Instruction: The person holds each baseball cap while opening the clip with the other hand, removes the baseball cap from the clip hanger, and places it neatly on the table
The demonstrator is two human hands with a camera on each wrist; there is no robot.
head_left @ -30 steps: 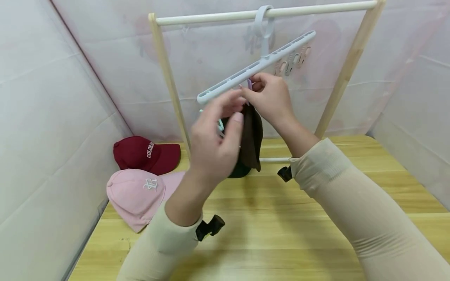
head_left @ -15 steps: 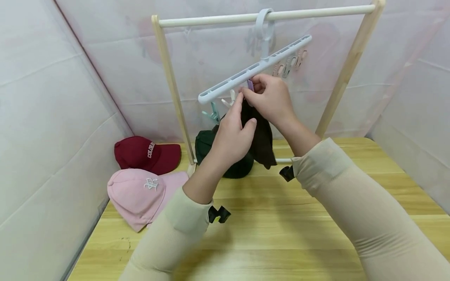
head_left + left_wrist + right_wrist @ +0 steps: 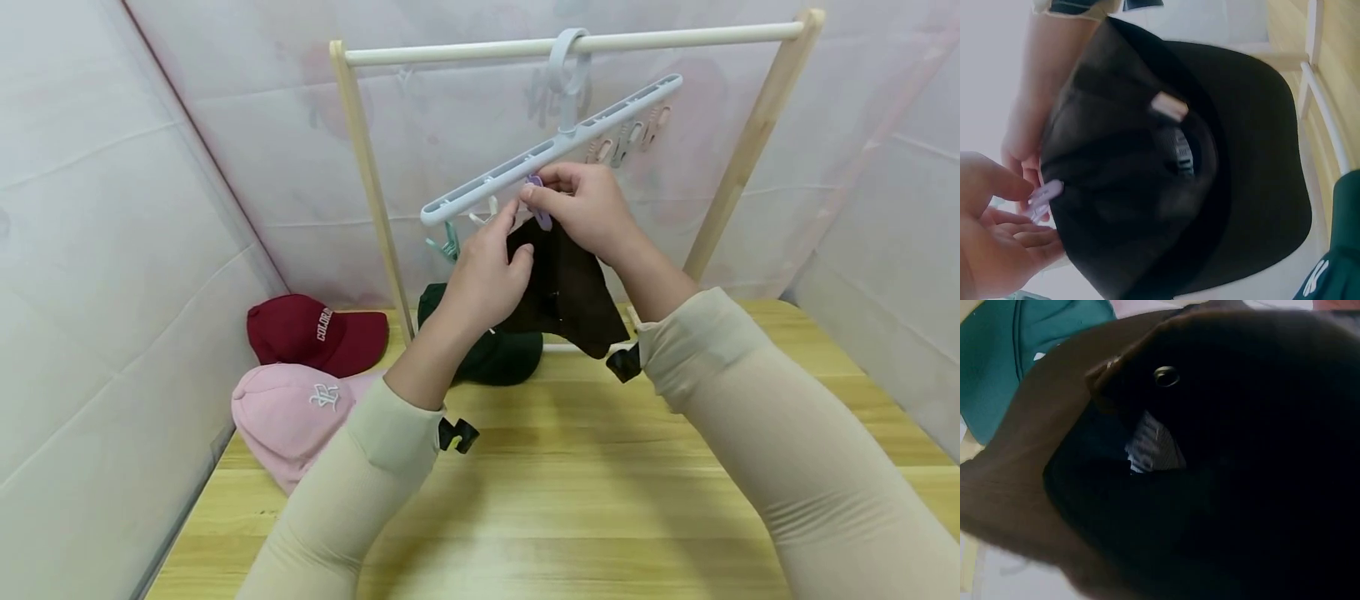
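Swinging lower and rightward since a second ago: brown cap (image 3: 564,287), now hanging open beneath the clip hanger (image 3: 551,148).

Pinching the purple clip (image 3: 537,200) on the cap's edge with the right hand (image 3: 592,208); steadying the fabric with the left hand (image 3: 487,275), fingers curled on it. Best keeping the brim edge seated deep in the clip before loosening either grip, judging by the tilt. Lying near the surface's (image 3: 570,483) far-left corner: green cap (image 3: 480,354), maroon cap (image 3: 315,329), pink cap (image 3: 288,412).

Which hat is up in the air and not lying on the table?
The brown cap. Both hands hold it up at the purple clip; the red cap, pink cap and green cap lie on the table.
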